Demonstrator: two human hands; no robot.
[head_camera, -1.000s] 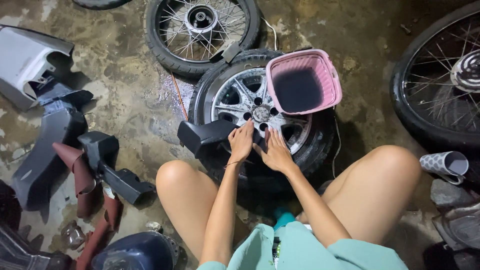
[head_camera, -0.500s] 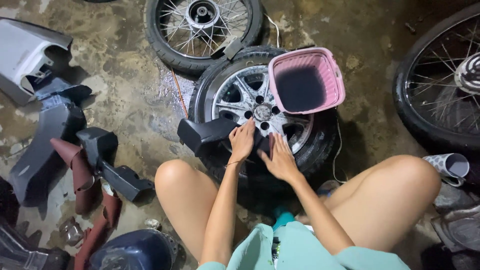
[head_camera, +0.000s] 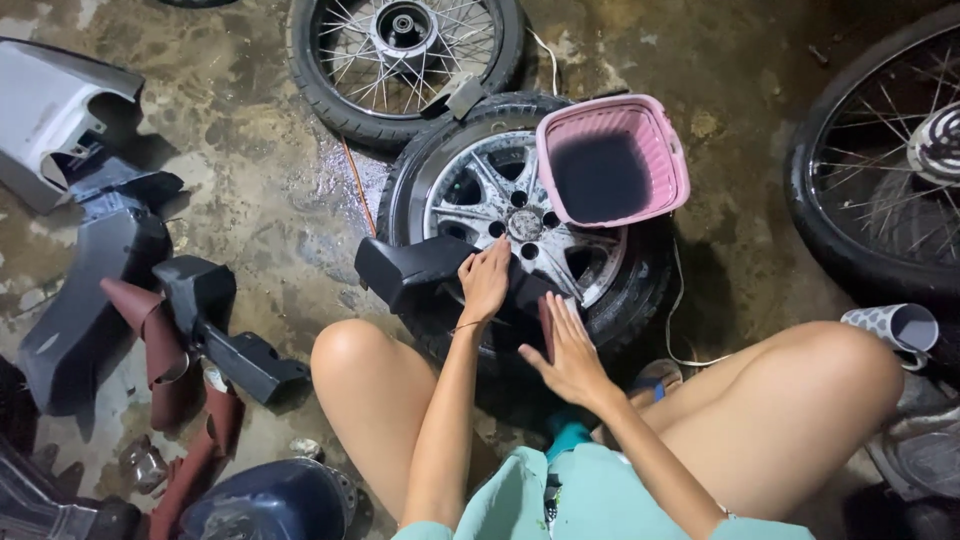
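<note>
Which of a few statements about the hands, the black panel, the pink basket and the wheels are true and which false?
1. The left hand rests on a black plastic panel lying on the alloy car wheel. True.
2. The pink basket is full of bolts. False: only a dark inside shows.
3. The right hand lies flat with spread fingers. True.
4. A hand grips the spoked wheel. False: it lies untouched beyond the alloy wheel.
5. Reddish-brown sandpaper rolls lie on the floor at left. True.
</note>
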